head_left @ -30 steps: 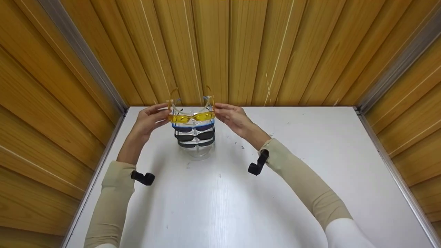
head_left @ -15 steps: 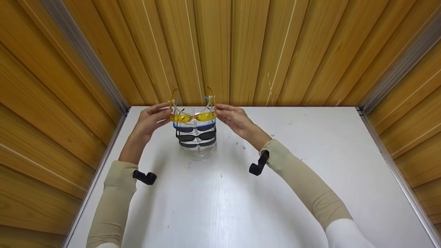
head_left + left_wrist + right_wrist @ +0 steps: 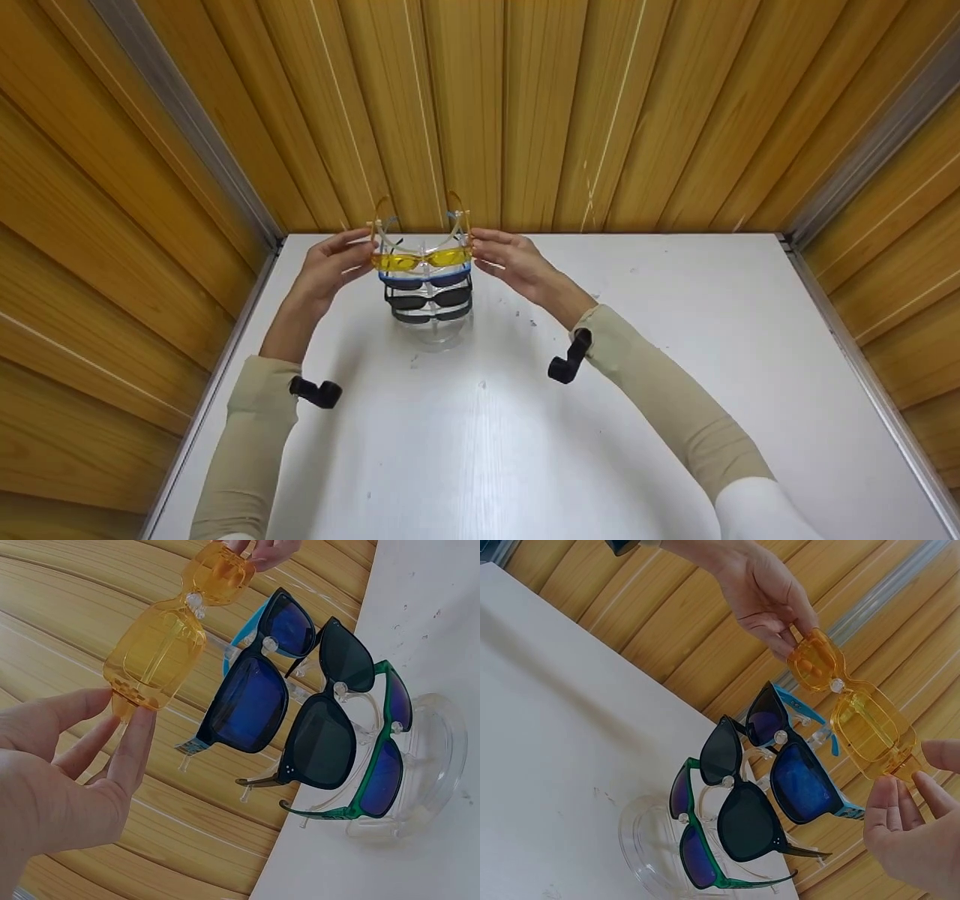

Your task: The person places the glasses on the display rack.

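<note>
Yellow-tinted sunglasses (image 3: 448, 258) with a clear orange frame stand at the top of a clear display stand (image 3: 439, 343), their temples unfolded toward the back wall. A clear knob of the stand shows at their bridge in both wrist views. My left hand (image 3: 324, 271) pinches the left end of this frame near the hinge, between thumb and fingers. At the opposite end my right hand (image 3: 521, 266) pinches the frame the same way. Lower on the stand hang blue-framed sunglasses (image 3: 247, 701), black sunglasses (image 3: 324, 741) and green-framed sunglasses (image 3: 381, 778).
The stand rests on a white table (image 3: 480, 450) near its back edge. Wood-patterned panels (image 3: 540, 112) rise behind and at both sides, with metal strips (image 3: 187, 105) at the corners. Small dark marks dot the tabletop right of the stand.
Both hands and the yellow sunglasses sit very slightly lower in the head view, which has itself shifted a little. The hold at both ends stays the same.
</note>
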A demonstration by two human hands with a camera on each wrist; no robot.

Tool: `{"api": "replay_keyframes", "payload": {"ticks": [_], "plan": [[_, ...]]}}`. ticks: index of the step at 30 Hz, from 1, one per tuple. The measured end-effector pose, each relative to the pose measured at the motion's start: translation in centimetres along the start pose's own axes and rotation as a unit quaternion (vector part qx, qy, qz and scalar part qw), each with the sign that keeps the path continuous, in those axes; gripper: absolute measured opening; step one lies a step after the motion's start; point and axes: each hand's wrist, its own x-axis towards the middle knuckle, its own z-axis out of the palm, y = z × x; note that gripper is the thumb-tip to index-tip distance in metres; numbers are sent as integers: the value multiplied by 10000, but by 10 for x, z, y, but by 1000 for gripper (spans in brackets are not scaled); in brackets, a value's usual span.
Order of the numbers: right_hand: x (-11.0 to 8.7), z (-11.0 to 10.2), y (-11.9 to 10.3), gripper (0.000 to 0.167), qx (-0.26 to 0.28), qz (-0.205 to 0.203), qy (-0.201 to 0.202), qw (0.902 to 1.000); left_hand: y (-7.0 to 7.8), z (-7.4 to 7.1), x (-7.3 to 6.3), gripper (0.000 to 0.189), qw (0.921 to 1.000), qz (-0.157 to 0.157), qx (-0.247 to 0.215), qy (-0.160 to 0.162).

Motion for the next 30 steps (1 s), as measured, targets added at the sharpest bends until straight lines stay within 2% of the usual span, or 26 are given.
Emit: {"api": "replay_keyframes", "payload": {"ticks": [8, 17, 23, 26, 30], "plan": [[-1, -1, -3, 41, -172, 98, 27, 9998, -1, 1, 1, 49, 10000, 30, 10, -20], [-1, -6, -2, 42, -244, -1, -83, 9997, 0, 3, 3, 48, 10000, -43, -46, 23], [-6, -17, -6, 45, -602, -37, -252, 9979, 1, 0, 4, 50, 9998, -165, -101, 63], [-12, -28, -8, 48, -868, -72, -486, 9950, 0, -3, 0, 50, 9999, -106, 93, 37], [-20, -50, -11, 50, -1218, -205, -835, 9888, -4, -8, -6, 53, 9981, 137, 597, -65]]}}
